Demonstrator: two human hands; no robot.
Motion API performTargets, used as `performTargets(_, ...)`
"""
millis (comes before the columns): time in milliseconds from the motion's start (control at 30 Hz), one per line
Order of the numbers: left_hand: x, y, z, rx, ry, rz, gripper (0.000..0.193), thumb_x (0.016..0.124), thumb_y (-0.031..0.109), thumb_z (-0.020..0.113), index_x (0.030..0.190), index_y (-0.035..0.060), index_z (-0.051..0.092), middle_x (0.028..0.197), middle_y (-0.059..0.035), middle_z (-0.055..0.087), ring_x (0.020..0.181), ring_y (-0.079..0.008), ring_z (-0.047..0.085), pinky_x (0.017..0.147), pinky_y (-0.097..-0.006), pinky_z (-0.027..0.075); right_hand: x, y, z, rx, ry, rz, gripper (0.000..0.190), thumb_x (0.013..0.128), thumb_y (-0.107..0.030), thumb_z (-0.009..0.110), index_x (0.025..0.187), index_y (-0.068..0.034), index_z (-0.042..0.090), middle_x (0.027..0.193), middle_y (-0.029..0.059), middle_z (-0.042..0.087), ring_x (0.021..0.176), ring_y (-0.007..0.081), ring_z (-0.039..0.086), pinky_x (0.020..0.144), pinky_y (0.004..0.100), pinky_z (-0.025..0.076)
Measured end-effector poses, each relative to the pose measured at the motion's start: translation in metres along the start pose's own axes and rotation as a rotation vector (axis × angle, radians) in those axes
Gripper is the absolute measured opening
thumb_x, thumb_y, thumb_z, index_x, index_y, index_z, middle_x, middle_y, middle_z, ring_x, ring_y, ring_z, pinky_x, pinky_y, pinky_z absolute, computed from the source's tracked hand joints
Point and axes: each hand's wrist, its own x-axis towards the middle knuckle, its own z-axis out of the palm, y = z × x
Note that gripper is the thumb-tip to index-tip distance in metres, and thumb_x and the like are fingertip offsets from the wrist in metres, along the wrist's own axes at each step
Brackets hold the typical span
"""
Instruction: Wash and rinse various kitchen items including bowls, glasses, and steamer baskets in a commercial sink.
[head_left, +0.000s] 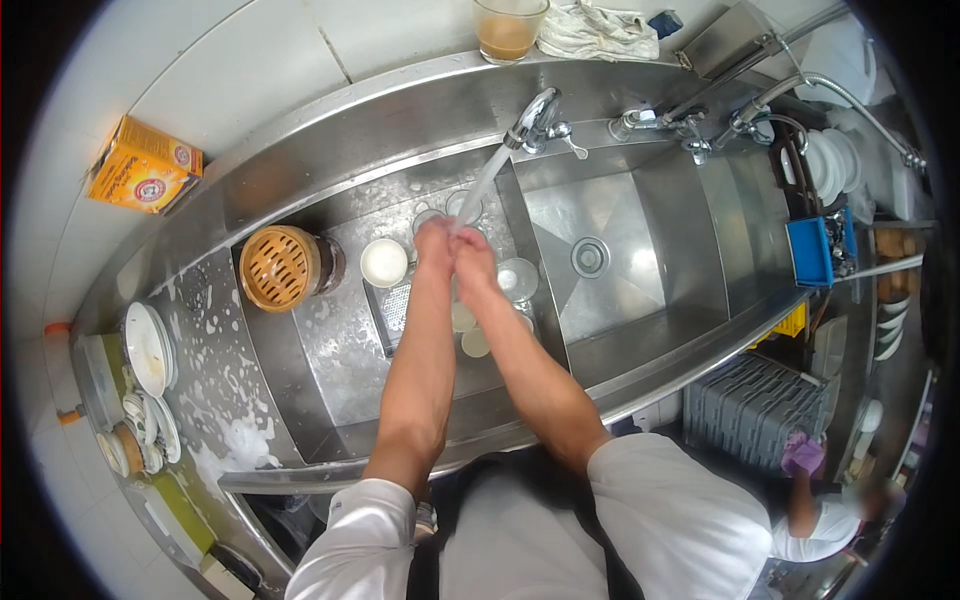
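Water pours from a chrome faucet (534, 120) onto my two hands, which are close together over the left basin of a stainless steel sink (337, 375). My left hand (433, 244) and my right hand (472, 259) touch under the stream; neither shows an object in it, and the fingers are partly hidden by water and each other. Round clear glasses (517, 279) lie beneath and beside them. To the left are a white bowl (384, 262), a metal grater (388, 311) partly behind my forearm, and a round bamboo steamer (277, 268).
The right basin has a drain (590, 257). Soap suds (244, 442) and stacked white plates (148, 349) lie on the left drainboard. A baking soda box (146, 166), a glass of brown liquid (508, 34) and a cloth (596, 31) stand behind. Another person (817, 525) is at the lower right.
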Motion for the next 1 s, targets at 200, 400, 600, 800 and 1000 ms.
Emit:
performTargets(200, -0.001, -0.015, -0.002, -0.331, -0.092, 0.099, 0.015, 0.089, 0.002, 0.038, 0.092, 0.0015, 0.053, 0.074, -0.0077, 0.054, 0.054, -0.015, 0.051, 0.045, -0.0298, 0.043, -0.053, -0.186, 0.019, -0.4, 0.188, -0.97, 0.035, 0.087, -0.019, 0.062, 0.115, -0.002, 0.048, 0.119, 0.0113, 0.048, 0.106, 0.0202, 0.047, 0.087, 0.0326, 0.042)
performTargets(400, 0.011, -0.045, -0.025, -0.121, -0.203, 0.149, 0.018, 0.089, 0.0, 0.037, 0.091, 0.0032, 0.055, 0.076, -0.004, 0.056, 0.055, -0.013, 0.052, 0.049, -0.0259, 0.045, -0.045, -0.237, 0.034, -1.144, -0.126, -1.333, 0.023, 0.079, -0.012, 0.067, 0.099, -0.005, 0.058, 0.124, 0.0213, 0.04, 0.113, 0.0402, 0.04, 0.096, 0.045, 0.037)
performTargets(600, -0.025, -0.031, -0.009, -0.051, -0.197, 0.184, 0.017, 0.088, 0.004, 0.047, 0.098, 0.0026, 0.06, 0.089, -0.008, 0.064, 0.076, -0.0166, 0.063, 0.066, -0.0262, 0.05, -0.018, -0.206, 0.034, -0.996, 0.076, -1.631, 0.025, 0.081, -0.006, 0.062, 0.105, -0.004, 0.054, 0.132, 0.0252, 0.031, 0.125, 0.0486, 0.027, 0.1, 0.0552, 0.03)
performTargets(800, -0.026, -0.015, -0.069, -0.179, -0.144, 0.314, 0.022, 0.087, 0.004, 0.048, 0.107, 0.0026, 0.056, 0.098, -0.0102, 0.062, 0.09, -0.0211, 0.063, 0.08, -0.0299, 0.051, -0.046, -0.15, 0.055, -0.502, 0.229, -1.269, 0.043, 0.088, -0.013, 0.059, 0.127, -0.002, 0.043, 0.137, 0.0265, 0.029, 0.125, 0.0371, 0.036, 0.102, 0.0439, 0.033)
performTargets(1000, -0.022, -0.04, -0.063, 0.584, 0.582, 0.647, 0.029, 0.078, 0.007, 0.058, 0.106, 0.0026, 0.059, 0.091, -0.012, 0.063, 0.086, -0.0262, 0.06, 0.076, -0.0354, 0.048, 0.0, -0.053, 0.024, 0.302, -0.321, 0.331, 0.027, 0.086, 0.0, 0.054, 0.113, 0.005, 0.053, 0.108, 0.0167, 0.059, 0.096, 0.0226, 0.061, 0.083, 0.0312, 0.052)
